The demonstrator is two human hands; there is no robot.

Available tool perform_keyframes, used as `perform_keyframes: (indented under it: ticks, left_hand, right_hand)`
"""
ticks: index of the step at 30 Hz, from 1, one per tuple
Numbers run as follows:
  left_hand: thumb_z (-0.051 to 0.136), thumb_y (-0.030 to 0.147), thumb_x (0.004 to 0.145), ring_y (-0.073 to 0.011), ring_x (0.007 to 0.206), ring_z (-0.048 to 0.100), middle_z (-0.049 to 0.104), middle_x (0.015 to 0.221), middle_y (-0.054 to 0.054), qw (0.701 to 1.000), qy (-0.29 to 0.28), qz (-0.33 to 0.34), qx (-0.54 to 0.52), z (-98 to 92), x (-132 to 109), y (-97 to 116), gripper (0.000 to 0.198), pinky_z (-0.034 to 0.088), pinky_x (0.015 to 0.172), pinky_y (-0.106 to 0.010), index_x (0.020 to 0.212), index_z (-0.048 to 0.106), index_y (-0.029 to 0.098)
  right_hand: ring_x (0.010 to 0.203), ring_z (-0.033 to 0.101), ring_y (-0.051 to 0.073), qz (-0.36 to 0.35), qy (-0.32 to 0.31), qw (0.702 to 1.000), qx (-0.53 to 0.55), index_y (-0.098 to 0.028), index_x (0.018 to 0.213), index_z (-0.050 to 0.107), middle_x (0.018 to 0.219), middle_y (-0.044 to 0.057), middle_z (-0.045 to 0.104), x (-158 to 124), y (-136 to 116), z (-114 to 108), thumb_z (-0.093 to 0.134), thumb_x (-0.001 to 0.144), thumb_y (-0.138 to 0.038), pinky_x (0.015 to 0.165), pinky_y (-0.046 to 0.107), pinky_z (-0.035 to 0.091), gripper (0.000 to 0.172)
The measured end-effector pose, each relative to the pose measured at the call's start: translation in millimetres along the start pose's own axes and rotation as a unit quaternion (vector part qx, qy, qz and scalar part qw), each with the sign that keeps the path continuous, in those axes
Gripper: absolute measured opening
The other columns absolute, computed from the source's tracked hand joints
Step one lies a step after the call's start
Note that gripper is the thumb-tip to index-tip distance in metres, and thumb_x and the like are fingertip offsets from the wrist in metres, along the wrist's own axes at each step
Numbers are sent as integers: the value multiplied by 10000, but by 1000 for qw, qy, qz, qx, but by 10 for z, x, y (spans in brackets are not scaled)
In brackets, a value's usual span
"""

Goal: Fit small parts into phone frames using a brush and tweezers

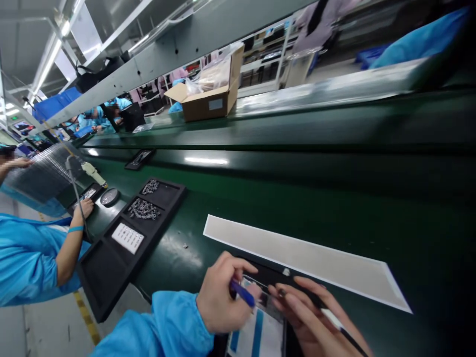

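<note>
My left hand point(225, 295) is closed round a blue pen-like tool point(242, 293), whose kind I cannot make out. In my right hand point(316, 312) lies a slim black-and-white stick-shaped tool point(332, 318), its tip hidden among the fingers. Both hands meet over the top end of a flat device point(269, 332), apparently a phone body, with a pale back and blue strips. My fingers cover part of it. Beneath it is a black holder or tray, seen only in part. A tiny pale piece point(286, 271) sits just beyond my fingertips.
A long pale strip sheet point(305, 260) lies beyond my hands. Left is a black compartment tray point(122, 263) with small metal parts and a white block point(127, 238). A co-worker's hand point(85, 208) works near a round dish point(110, 197). A cardboard box point(208, 105) stands behind.
</note>
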State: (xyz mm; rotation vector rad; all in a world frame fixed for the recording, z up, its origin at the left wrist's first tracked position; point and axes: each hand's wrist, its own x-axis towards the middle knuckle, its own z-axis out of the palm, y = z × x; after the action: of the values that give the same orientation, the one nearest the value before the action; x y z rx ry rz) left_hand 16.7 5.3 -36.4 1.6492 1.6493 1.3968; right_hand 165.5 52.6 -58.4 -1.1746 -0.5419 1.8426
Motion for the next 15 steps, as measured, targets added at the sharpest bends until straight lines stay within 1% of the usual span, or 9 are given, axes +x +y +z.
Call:
perform_keyframes:
  ticks: [2,4,5,7,8,10,13,15]
  left_hand:
    - [400,453,990,-153,786,561,564,867,-55,998,33,-34,-40,-62,42,9,367,494,742,-302,991,632,169]
    - [311,463,1016,-172,878,561,564,932,-74,995,73,-39,-59,-110,91,-11,443,484,821,-331,929,632,171]
    - [299,481,1015,-178,889,559,558,930,-76,994,86,-36,-62,-127,116,-28,473,481,826,-338,886,632,171]
    - [293,510,1010,-176,850,558,533,850,-60,992,96,-34,-77,-148,161,-62,514,482,799,-336,769,598,173]
    - [303,519,1006,-164,806,560,518,808,-46,991,91,-40,-95,-154,180,-72,518,485,777,-328,720,564,175]
    - [379,532,987,-135,744,579,524,816,-32,985,66,-65,-144,-155,203,-70,472,498,761,-313,715,521,174]
    - [548,534,922,-119,767,650,563,1001,-53,969,16,-101,-223,-138,196,-29,373,530,792,-308,873,546,164]
    - [605,510,898,-138,805,679,586,1036,-62,961,15,-106,-254,-112,164,4,349,551,801,-312,948,558,168]
  right_hand:
    - [788,750,246,3,7,1000,12,-236,994,623,820,29,770,11,-25,7,973,392,-399,656,223,634,715]
    - [784,752,243,6,10,1000,15,-237,980,632,807,23,767,38,-23,4,978,369,-380,655,203,630,717]
    - [781,753,242,10,10,1000,13,-238,982,637,806,21,767,56,-13,-1,979,365,-369,657,197,628,718]
    - [772,754,242,23,8,1000,9,-239,998,644,813,20,767,87,9,-14,979,359,-351,654,193,627,731]
    - [767,753,243,31,9,999,9,-239,1007,645,818,21,767,97,18,-19,979,355,-345,651,195,629,740]
    - [762,752,247,53,5,999,10,-233,1024,646,830,29,769,100,22,-25,980,354,-341,647,208,633,757]
    - [780,751,253,56,-7,998,15,-221,1047,643,819,45,768,82,2,-31,980,387,-354,668,223,636,753]
    - [785,752,254,44,-8,999,20,-217,1047,645,813,51,768,85,-4,-45,982,392,-358,680,220,634,750]
